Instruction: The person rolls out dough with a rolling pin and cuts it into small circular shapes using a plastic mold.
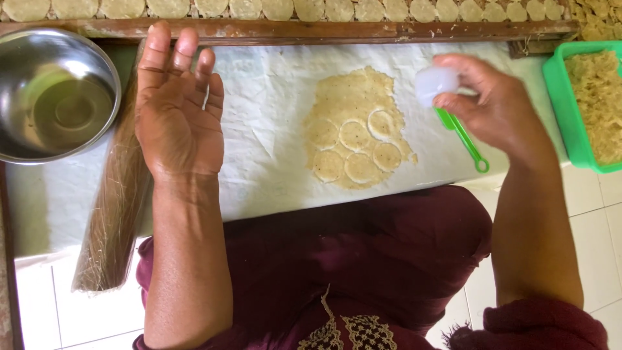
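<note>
A flat sheet of pale dough (353,97) lies on a white floured cloth (272,129), with several round discs (355,135) cut into its lower half. My right hand (492,107) hovers to the right of the dough, shut on a small white round cutter (435,83). Just below that hand lies a green plastic tool with a loop handle (465,139). My left hand (176,107) is raised palm up to the left of the dough, fingers apart, holding nothing.
A steel bowl (55,94) sits at the far left. A rolling pin wrapped in clear plastic (116,214) lies under my left forearm. A green tray of dough scraps (593,104) is at the right. Cut discs (324,9) line a wooden board's far edge.
</note>
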